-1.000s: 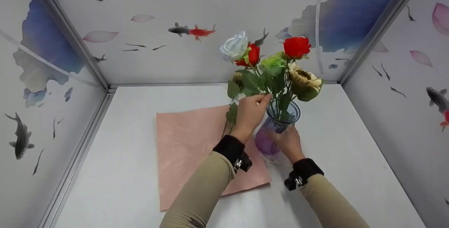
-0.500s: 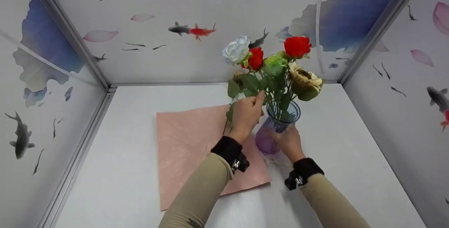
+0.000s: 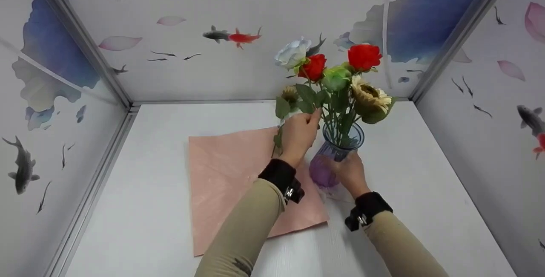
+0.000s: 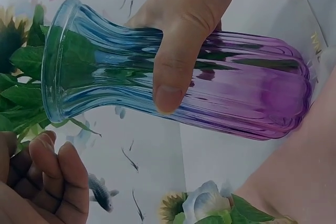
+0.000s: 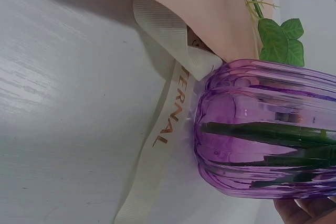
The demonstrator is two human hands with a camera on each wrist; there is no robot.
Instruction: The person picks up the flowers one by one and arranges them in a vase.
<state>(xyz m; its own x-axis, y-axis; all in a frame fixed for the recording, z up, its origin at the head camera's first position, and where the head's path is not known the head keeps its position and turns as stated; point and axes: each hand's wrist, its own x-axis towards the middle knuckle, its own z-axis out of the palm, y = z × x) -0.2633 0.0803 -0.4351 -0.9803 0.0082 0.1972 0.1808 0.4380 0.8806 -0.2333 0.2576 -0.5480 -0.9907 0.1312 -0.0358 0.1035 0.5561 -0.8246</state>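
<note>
My right hand (image 3: 351,170) grips the ribbed glass vase (image 3: 325,168), blue at the neck and purple at the base, which stands tilted; its thumb lies across the middle in the left wrist view. Artificial flowers fill the vase: a white rose (image 3: 293,53), a red rose (image 3: 314,67), another red rose (image 3: 364,57), a green bloom (image 3: 336,78) and a cream sunflower (image 3: 369,93). My left hand (image 3: 300,134) is at the stems left of the rim, seemingly pinching a rose stem; the contact is hidden. Its other fingers (image 4: 73,177) curl inward.
Pink wrapping paper (image 3: 230,183) lies left of the vase. Behind my left hand are another sunflower (image 3: 289,93) and a white rose (image 4: 210,200). A cream lettered ribbon (image 5: 173,108) runs by the vase base. Printed panels enclose the white table (image 3: 157,174).
My left hand first shifts left from the rim, then slightly upward. The white and nearer red roses move right, the white one ending higher. My right hand stays on the vase.
</note>
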